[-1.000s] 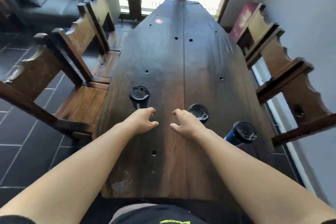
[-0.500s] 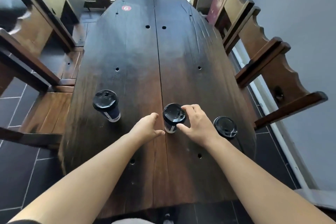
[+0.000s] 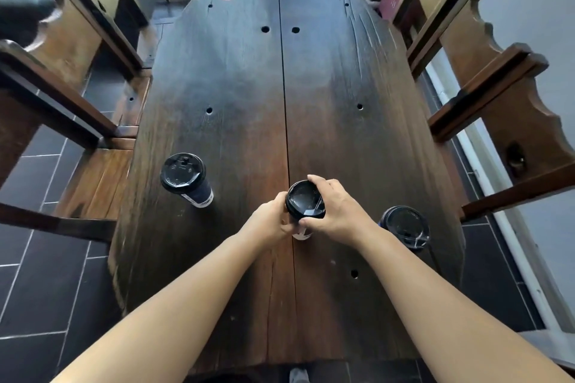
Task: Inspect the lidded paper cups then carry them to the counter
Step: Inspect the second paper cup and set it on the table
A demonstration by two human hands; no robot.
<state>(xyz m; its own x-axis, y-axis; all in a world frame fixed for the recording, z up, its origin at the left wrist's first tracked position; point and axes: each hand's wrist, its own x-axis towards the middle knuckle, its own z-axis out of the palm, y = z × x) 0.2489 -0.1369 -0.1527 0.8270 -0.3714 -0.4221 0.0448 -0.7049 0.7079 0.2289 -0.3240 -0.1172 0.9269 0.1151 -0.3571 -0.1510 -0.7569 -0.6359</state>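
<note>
Dark-blue paper cup with black plastic lid (image 3: 305,200), upright on dark wooden bench (image 3: 236,96): left hand (image 3: 270,222) and right hand (image 3: 337,211) each close their grip on opposite sides.

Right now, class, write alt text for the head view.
Both hands, the left hand and right hand, clasp the middle cup on a long dark wooden table. Two more lidded cups stand either side.

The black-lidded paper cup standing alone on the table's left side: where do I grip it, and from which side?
Grip the black-lidded paper cup around its dark sleeve below the lid, coming from its near right side with the left hand. It stands upright and clear, and a lid-only grip could pop off.
</note>
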